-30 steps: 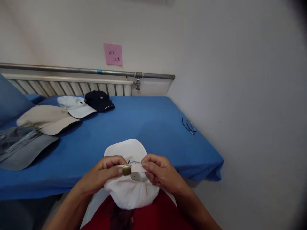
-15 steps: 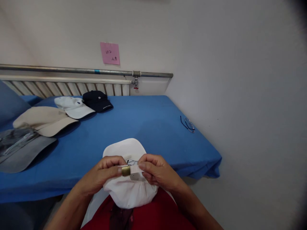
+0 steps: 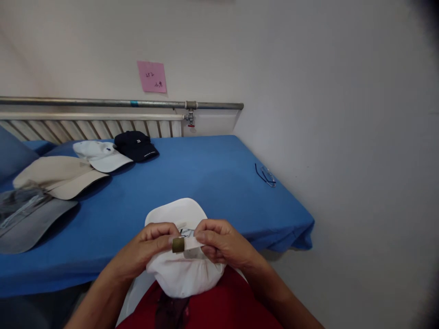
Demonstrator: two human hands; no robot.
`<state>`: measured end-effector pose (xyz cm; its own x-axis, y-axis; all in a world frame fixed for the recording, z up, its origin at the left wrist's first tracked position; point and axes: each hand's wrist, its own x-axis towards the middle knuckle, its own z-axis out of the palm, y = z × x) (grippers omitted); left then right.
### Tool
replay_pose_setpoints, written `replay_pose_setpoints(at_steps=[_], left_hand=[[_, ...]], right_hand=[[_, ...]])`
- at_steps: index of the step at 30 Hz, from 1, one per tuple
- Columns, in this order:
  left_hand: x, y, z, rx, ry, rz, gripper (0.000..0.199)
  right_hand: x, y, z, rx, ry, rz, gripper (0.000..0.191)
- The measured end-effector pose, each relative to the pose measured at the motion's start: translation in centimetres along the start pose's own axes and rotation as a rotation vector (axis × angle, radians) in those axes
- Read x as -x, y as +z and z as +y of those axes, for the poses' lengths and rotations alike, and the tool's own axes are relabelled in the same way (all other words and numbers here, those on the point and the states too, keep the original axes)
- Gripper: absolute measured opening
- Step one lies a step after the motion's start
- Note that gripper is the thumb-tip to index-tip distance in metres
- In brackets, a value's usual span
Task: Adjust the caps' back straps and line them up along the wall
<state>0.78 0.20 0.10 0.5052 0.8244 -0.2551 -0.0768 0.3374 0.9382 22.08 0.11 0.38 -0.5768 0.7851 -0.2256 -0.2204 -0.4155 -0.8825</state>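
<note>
A white baseball cap point(image 3: 185, 278) lies upside down against my red-clothed lap, its brim pointing toward the bed. Across its back runs a white adjustment strap point(image 3: 192, 243) with a brass-coloured buckle point(image 3: 178, 245). My left hand point(image 3: 152, 242) is closed, thumb and fingers pinching the strap at the buckle's left side. On the other side, my right hand point(image 3: 219, 240) pinches the strap a short way right of the buckle. Part of the cap's inside, with a printed label, shows between the hands.
On the blue-sheeted bed point(image 3: 206, 169) several caps sit at the left: a navy cap point(image 3: 135, 145), a white cap point(image 3: 103, 156), a beige cap point(image 3: 61, 176) and a grey cap point(image 3: 34, 219). Eyeglasses point(image 3: 266, 176) lie near the right edge. A radiator point(image 3: 103, 128) stands behind.
Both hands keep their hold on the strap. The buckle has tilted slightly and looks darker, and the view has shifted a little.
</note>
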Motion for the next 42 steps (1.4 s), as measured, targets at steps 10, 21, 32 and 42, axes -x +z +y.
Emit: replay_pose_setpoints(at_steps=[10, 21, 32, 42], left_hand=[[-0.3, 0.3, 0.0, 0.056, -0.004, 0.041, 0.029], [-0.2, 0.2, -0.3, 0.080, -0.018, 0.029, 0.030], [-0.4, 0.5, -0.1, 0.127, -0.037, 0.030, 0.029], [-0.6, 0.5, -0.1, 0.174, -0.026, 0.078, 0.029]], right_hand=[[-0.3, 0.1, 0.4, -0.056, -0.007, -0.018, 0.026], [-0.5, -0.6, 1.2, -0.126, -0.032, -0.061, 0.020], [-0.7, -0.2, 1.1, -0.115, -0.035, -0.045, 0.018], [-0.8, -0.4, 1.2, -0.070, -0.019, -0.018, 0.019]])
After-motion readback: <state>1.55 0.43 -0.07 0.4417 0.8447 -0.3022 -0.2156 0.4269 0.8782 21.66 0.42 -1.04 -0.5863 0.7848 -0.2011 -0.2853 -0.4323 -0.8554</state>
